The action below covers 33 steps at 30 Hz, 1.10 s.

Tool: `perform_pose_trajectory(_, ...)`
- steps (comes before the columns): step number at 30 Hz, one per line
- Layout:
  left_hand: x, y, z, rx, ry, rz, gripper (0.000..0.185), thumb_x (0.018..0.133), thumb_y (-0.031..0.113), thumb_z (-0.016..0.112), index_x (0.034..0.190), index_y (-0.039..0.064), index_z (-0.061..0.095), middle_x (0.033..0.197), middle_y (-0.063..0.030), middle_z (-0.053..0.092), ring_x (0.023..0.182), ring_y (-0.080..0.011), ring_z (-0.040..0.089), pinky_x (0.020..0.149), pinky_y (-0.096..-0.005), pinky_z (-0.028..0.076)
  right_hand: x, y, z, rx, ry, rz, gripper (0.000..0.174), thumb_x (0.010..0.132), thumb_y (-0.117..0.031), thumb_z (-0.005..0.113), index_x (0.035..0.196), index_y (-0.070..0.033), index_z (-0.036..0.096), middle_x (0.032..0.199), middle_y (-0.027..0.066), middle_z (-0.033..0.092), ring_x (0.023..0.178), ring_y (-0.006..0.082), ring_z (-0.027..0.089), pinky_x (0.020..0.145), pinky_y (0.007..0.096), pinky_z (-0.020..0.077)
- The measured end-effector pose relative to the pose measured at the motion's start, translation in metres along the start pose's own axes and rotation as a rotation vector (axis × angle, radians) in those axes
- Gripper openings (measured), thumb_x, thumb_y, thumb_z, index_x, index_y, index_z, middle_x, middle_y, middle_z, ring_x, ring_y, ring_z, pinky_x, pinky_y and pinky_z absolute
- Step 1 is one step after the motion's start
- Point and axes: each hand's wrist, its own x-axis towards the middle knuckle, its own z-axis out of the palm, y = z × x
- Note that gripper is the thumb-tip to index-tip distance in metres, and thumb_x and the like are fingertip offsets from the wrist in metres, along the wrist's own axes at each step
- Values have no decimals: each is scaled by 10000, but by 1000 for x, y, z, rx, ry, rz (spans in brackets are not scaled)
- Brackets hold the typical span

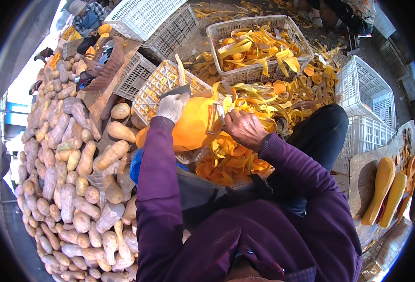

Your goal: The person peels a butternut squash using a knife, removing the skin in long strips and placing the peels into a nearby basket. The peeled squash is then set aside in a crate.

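A large butternut-type squash (195,123), mostly peeled to bright orange, lies across in front of me. My left hand (174,105), in a pale knitted glove, holds its far left side; a dark flat piece (175,91) shows at the fingers. My bare right hand (244,127) is closed on a peeler (215,121), whose curved metal frame rests against the squash's right end. Its handle is mostly hidden in my fist. Orange and yellow peel strips (232,160) heap below and beyond the squash.
A crate (212,67) full of peelings stands ahead. White plastic crates (364,91) stack at the right, beside a board with peeled squashes (378,190). Unpeeled squashes (84,201) pile at the left. More crates (126,77) stand ahead left. A person (87,21) sits at the far upper left.
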Motion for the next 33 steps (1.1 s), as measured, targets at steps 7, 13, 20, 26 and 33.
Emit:
perform_pose_trajectory(7, 41, 8, -5, 93, -34, -82, 598, 929, 565, 589, 972, -3, 774, 908, -269, 735, 942, -455, 705, 861, -510, 525, -52, 52, 32, 29, -84, 220, 289, 961, -269, 685, 942, 3, 591, 779, 139, 561, 584, 300, 611, 493, 432, 497)
perform_pose_trajectory(13, 74, -2, 0, 136, -25, 58, 604, 937, 557, 556, 900, -9, 761, 808, -254, 719, 865, -445, 706, 795, -518, 519, 30, 24, 28, 37, -48, 55, 298, 943, -266, 701, 941, -2, 562, 798, 136, 561, 679, 294, 648, 565, 415, 532)
perform_pose_trajectory(20, 90, -4, 2, 58, -19, -40, 532, 916, 492, 665, 808, -21, 753, 657, -134, 672, 662, -278, 671, 672, -425, 499, -50, 82, 76, -11, -81, 229, 207, 951, -217, 633, 900, -25, 575, 786, 138, 561, 639, 283, 651, 519, 411, 526)
perform_pose_trajectory(26, 66, 5, -2, -147, -13, -123, 459, 924, 431, 719, 906, -25, 771, 673, -49, 659, 630, -149, 594, 630, -343, 467, -45, 88, 57, 241, -5, 527, 306, 937, -264, 691, 900, 25, 600, 811, 202, 631, 681, 371, 671, 597, 467, 543)
perform_pose_trajectory(33, -27, -3, 0, 52, 117, 280, 443, 980, 392, 691, 1190, 8, 752, 1066, -153, 762, 942, -277, 723, 835, -389, 547, 4, 88, 39, 696, -142, 786, 382, 946, -301, 679, 945, 81, 689, 744, 244, 661, 719, 411, 661, 697, 481, 524)
